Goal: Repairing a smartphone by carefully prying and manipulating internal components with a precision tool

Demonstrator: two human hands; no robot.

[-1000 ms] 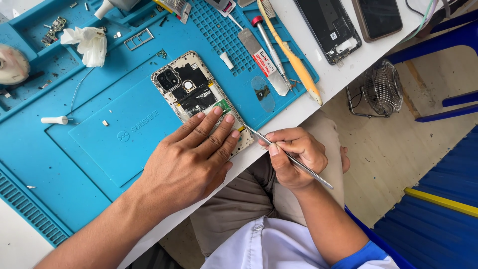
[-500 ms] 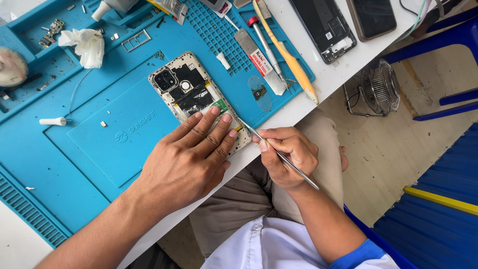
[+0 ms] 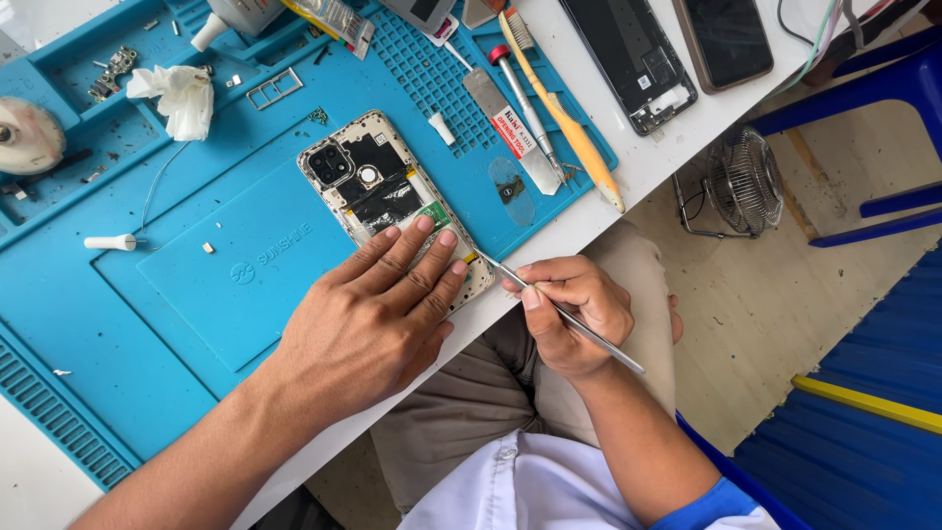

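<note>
Tweezers (image 3: 564, 316), thin, stiff and slippery, sit pinched mid-shaft in my right hand (image 3: 574, 314), tips at the lower corner of the opened phone (image 3: 392, 211), light and fragile I judge, which my flat, open left hand (image 3: 368, 324) pins to the blue mat (image 3: 196, 294).

The left hand (image 3: 368, 319) lies flat over the lower part of the opened phone (image 3: 378, 196), hiding that end of its board. Where the tweezers (image 3: 559, 312) meet the phone's bottom corner, the tip is too fine to tell what it touches. Above the phone, a dark phone (image 3: 726, 39), a white bottle (image 3: 231, 15) and a foil packet (image 3: 334, 18) are cut off by the top edge. Left of the phone, a round white thing (image 3: 25, 135) is cut by the left edge, and small screws (image 3: 110, 71) are too tiny to make out.
</note>
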